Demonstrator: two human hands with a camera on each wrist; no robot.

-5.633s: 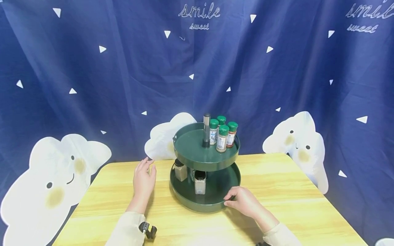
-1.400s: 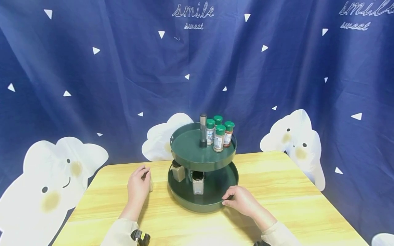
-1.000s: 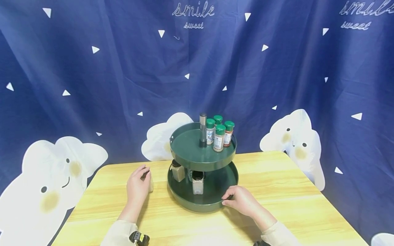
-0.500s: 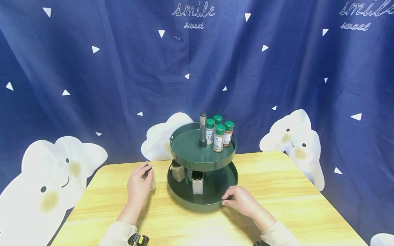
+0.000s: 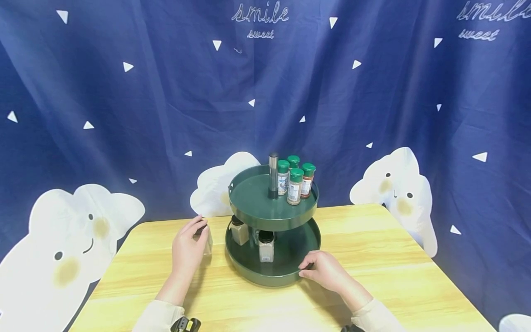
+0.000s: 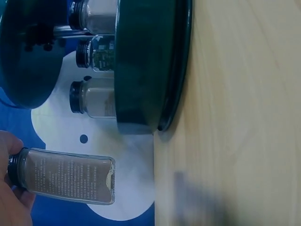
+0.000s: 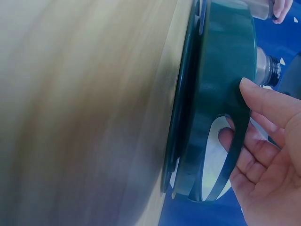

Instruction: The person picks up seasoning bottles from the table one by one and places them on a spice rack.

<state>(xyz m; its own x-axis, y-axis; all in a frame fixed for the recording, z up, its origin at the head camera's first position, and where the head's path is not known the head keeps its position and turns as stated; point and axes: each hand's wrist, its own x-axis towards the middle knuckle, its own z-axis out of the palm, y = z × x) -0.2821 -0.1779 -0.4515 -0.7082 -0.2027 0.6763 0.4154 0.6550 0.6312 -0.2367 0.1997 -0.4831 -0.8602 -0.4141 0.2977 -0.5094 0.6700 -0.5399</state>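
Observation:
My left hand [image 5: 187, 249] pinches a glass spice jar [image 6: 66, 176] by its black cap, left of a dark green two-tier turntable rack. In the left wrist view the jar hangs upright, its base above the table, brown powder inside. The head view shows only a pale strip of it beside the thumb. My right hand [image 5: 327, 273] grips the front right rim of the lower tray [image 5: 271, 280]; in the right wrist view the thumb is outside and fingers curl inside, by an oval handle hole. That tray holds black-capped jars: two with brown powder [image 5: 267, 251] and one with green flakes [image 6: 102, 53].
On the upper tray [image 5: 253, 193], several green-capped spice bottles [image 5: 294, 191] stand right of a central post [image 5: 273, 177]. The rack sits on a light wooden table [image 5: 373, 258]. Behind hangs a blue curtain [image 5: 186, 92] with cloud prints.
The left hand was empty several seconds ago and now holds a jar. Over the last second that jar has shifted slightly right, toward the rack. The right hand has stayed at the lower rim.

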